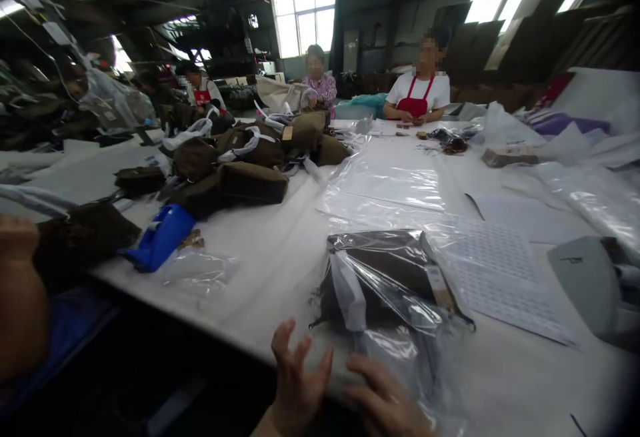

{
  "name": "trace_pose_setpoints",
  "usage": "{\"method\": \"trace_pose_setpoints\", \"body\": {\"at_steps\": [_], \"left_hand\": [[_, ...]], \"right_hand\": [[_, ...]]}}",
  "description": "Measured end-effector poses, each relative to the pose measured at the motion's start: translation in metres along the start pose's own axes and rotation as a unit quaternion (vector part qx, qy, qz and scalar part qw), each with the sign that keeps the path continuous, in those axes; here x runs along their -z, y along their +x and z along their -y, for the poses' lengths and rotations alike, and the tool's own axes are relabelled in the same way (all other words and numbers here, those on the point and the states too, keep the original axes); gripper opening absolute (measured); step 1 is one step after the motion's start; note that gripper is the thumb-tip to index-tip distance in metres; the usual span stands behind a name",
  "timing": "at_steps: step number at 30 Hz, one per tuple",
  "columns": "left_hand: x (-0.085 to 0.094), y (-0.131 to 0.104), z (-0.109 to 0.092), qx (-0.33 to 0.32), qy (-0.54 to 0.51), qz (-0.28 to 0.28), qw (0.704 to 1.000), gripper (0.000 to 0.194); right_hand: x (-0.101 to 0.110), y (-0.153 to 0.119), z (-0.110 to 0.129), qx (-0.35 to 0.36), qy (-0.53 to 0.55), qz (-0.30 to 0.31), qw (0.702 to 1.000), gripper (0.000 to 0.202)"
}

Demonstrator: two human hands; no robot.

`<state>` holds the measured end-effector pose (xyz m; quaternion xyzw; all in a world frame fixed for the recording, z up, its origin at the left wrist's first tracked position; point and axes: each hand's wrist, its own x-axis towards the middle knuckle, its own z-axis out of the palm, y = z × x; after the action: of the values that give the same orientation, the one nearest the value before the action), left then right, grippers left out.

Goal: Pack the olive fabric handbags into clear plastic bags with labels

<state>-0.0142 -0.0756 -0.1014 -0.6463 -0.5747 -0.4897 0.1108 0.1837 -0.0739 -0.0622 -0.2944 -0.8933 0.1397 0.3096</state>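
Note:
A dark olive bag (385,290) lies inside a clear plastic bag (400,350) on the white table in front of me. White wrapping (349,290) covers one of its straps, and a tan tag shows at its right side. My left hand (299,380) is at the table's near edge, palm up with its fingers spread, and nothing shows in it. Just beside it, my right hand (385,400) rests at the near end of the plastic with fingers stretched out, slightly blurred. Whether its fingertips press on the plastic is hard to see.
Several olive bags (253,183) are heaped at the left. Near them are a blue tape dispenser (163,237), flat plastic bags (390,187), a printed sheet (507,277) and a grey device (587,283). A co-worker's arm (20,297) is at far left; other people work opposite.

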Motion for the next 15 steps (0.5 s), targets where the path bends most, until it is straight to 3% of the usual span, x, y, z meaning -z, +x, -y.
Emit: {"method": "trace_pose_setpoints", "body": {"at_steps": [3,6,8,11,15], "left_hand": [[-0.022,0.038,0.025,0.107,-0.017,0.02,0.994,0.05],[-0.048,0.063,0.047,0.149,-0.085,0.1,0.98,0.019],[-0.058,0.07,0.058,0.155,-0.104,0.123,0.975,0.024],[-0.058,0.075,0.069,0.158,-0.107,0.096,0.977,0.026],[-0.032,0.076,0.065,0.138,-0.129,0.098,0.977,0.021]], "right_hand": [[-0.013,0.039,-0.011,0.018,-0.14,-0.029,0.99,0.029],[-0.041,0.076,-0.029,0.034,-0.226,-0.019,0.973,0.03],[-0.058,0.097,-0.044,0.05,-0.263,-0.013,0.963,0.023],[-0.062,0.117,-0.062,0.042,-0.288,-0.005,0.957,0.007],[-0.038,0.126,-0.066,-0.02,-0.281,-0.031,0.959,0.012]]}}
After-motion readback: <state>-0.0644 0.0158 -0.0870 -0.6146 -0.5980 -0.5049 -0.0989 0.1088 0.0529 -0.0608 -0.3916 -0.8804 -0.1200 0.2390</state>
